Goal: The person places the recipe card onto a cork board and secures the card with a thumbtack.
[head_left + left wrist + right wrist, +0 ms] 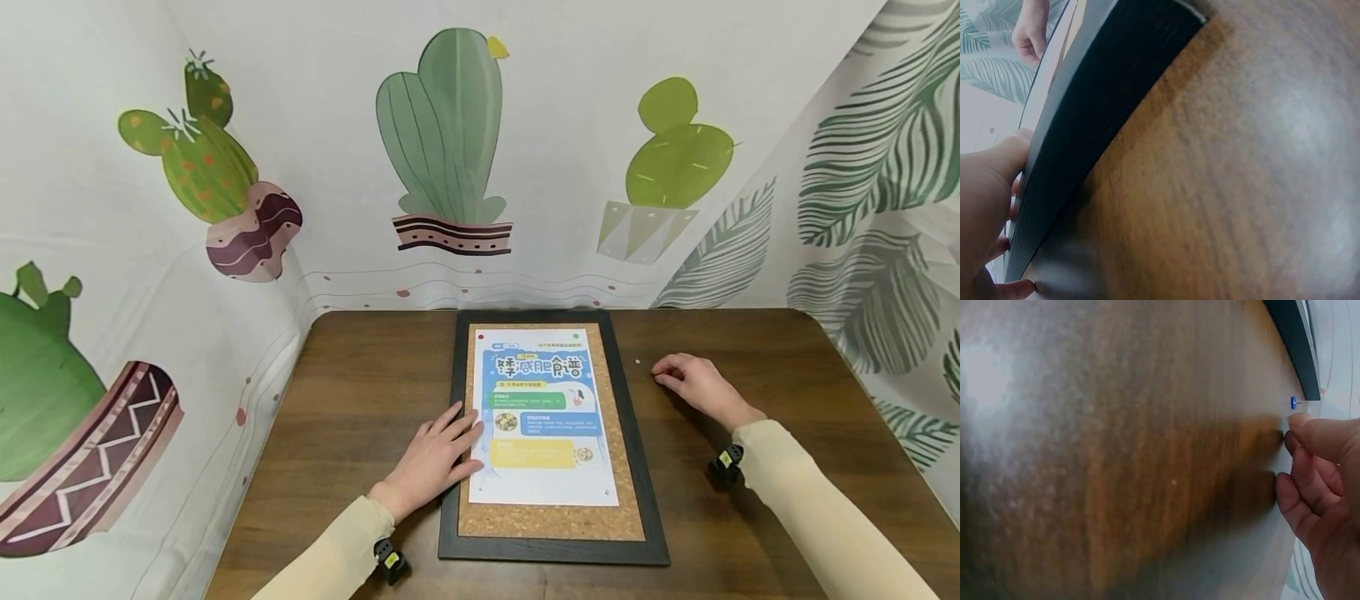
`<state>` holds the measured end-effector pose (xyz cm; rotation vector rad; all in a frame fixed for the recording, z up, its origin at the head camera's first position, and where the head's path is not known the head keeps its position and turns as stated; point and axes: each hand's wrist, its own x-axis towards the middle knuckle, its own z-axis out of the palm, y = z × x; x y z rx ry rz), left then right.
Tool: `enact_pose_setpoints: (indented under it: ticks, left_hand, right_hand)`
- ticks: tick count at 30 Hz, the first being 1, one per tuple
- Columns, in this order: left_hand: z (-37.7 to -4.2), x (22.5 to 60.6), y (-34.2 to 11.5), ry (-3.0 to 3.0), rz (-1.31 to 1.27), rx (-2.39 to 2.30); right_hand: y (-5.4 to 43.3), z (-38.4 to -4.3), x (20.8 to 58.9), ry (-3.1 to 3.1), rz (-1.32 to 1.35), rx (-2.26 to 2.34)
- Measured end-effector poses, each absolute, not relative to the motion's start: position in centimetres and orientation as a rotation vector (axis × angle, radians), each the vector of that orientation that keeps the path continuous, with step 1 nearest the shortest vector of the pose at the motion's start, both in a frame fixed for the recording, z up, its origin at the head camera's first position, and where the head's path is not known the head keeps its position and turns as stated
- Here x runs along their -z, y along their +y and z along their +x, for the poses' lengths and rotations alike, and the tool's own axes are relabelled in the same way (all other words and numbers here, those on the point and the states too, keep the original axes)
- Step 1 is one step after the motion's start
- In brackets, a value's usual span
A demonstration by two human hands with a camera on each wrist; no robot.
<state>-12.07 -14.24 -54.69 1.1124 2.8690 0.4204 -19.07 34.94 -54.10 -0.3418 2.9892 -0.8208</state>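
A framed cork board (pixel 551 523) lies on the table with a printed paper sheet (pixel 540 483) on it. A red pushpin (pixel 481 337) and a green pushpin (pixel 576 337) sit at the sheet's top corners. My left hand (pixel 438 454) rests across the board's left frame edge, its spread fingertips on the sheet. Right of the board, my right hand (pixel 697 385) is on the tabletop with bent fingers. In the right wrist view a blue pushpin (pixel 1293 402) lies just beyond my thumb tip, apart from it. No object shows between the fingers of that hand (pixel 1325 472).
The dark wooden table (pixel 367 375) extends on both sides of the board. Behind it hangs a white cloth (pixel 555 150) printed with cacti and leaves. Each wrist wears a small black camera, one of them the left wrist camera (pixel 391 560).
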Motion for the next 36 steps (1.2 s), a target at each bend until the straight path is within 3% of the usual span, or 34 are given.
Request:
enact_pose_setpoints:
  ticks: [21,36]
  left_hand:
    - [-12.1,54.7,-14.4,2.867,1.117,-0.428]
    - [-12.1,54.6,-14.3,2.859,1.101,-0.452]
  right_hand:
    - [34.9,-18.7,54.1,2.953,-0.232,0.902]
    - [34.3,-16.0,53.2,2.896,-0.299,1.091]
